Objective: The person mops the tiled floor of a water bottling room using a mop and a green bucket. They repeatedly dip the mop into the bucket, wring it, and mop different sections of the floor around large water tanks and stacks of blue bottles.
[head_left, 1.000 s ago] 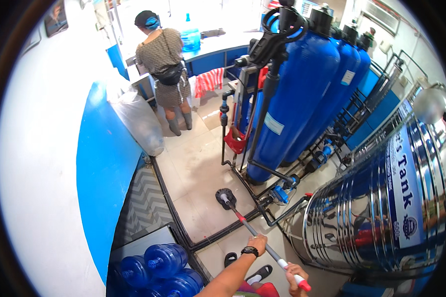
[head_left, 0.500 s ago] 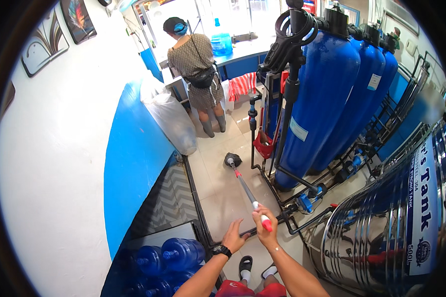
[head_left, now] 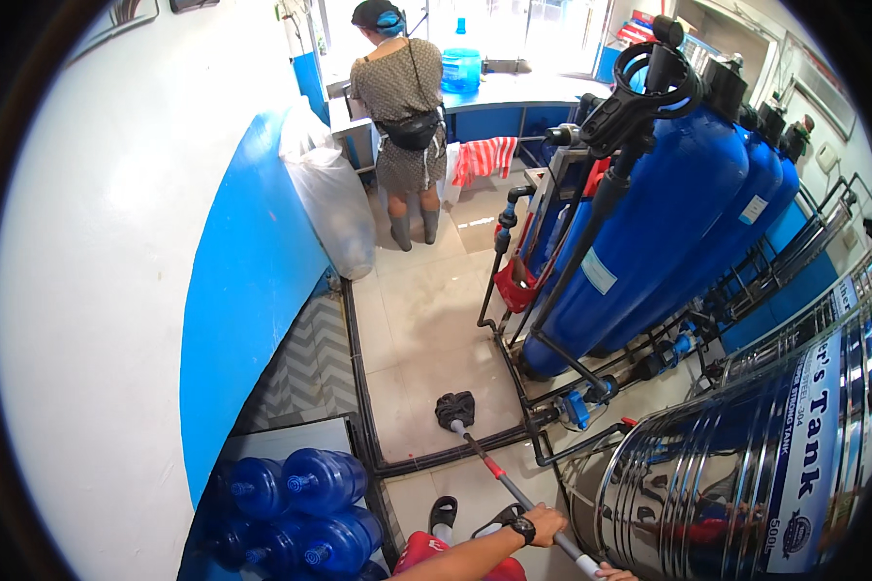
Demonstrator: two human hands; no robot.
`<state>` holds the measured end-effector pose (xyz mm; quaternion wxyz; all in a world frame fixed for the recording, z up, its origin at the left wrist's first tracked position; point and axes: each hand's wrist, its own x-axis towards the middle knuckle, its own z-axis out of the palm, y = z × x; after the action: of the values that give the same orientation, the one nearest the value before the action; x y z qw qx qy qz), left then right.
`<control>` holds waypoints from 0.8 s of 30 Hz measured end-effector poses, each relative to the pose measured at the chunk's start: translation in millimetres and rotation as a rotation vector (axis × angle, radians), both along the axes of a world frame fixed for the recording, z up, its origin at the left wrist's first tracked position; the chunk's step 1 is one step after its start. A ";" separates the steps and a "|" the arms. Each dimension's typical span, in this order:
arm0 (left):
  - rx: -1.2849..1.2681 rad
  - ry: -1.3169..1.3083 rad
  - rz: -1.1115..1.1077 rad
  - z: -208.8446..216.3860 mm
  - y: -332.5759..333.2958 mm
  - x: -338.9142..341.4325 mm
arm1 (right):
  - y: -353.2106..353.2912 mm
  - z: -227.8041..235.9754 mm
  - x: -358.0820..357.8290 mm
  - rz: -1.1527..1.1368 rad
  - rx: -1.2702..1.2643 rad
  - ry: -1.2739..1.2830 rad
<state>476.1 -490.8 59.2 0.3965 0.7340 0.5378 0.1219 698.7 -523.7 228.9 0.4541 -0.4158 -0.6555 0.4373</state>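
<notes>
A mop [head_left: 512, 491] with a dark, bunched head and a grey handle with red and white parts slants across the floor. Its head rests on the light tiles just beyond a black floor pipe [head_left: 455, 457]. My left hand [head_left: 549, 524], with a black watch on the wrist, is closed round the handle's middle. Further down the handle, my right hand [head_left: 614, 573] grips it near the lower edge, mostly out of frame. My sandalled feet [head_left: 443, 513] stand on the near side of the pipe.
Blue water jugs [head_left: 300, 504] lie stacked at lower left. Tall blue filter tanks [head_left: 649, 232] with black piping and a shiny steel tank [head_left: 688, 474] crowd the right. A person [head_left: 402, 126] stands at the far counter, beside a white plastic bag [head_left: 334, 213] of containers.
The mop head has come nearer along the tiles. My left hand, open and off the handle before, now grips it. My right hand has moved down and right, and the view has shifted.
</notes>
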 end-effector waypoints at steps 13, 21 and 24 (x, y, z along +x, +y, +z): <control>-0.063 0.160 0.907 -100.6 -27.2 -210.3 | 37.1 -106.5 -224.7 0.411 -0.093 0.156; 0.081 0.334 0.785 -76.0 -88.4 -300.9 | 10.2 -88.2 -308.5 0.678 -0.108 0.170; 0.017 0.345 0.592 -71.1 -83.9 -274.6 | 3.6 -78.5 -258.3 0.657 -0.017 0.082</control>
<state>201.5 -574.7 -11.8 0.2409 0.5591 0.7857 0.1101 440.4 -520.1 150.4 0.3114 -0.1677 -0.7320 0.5823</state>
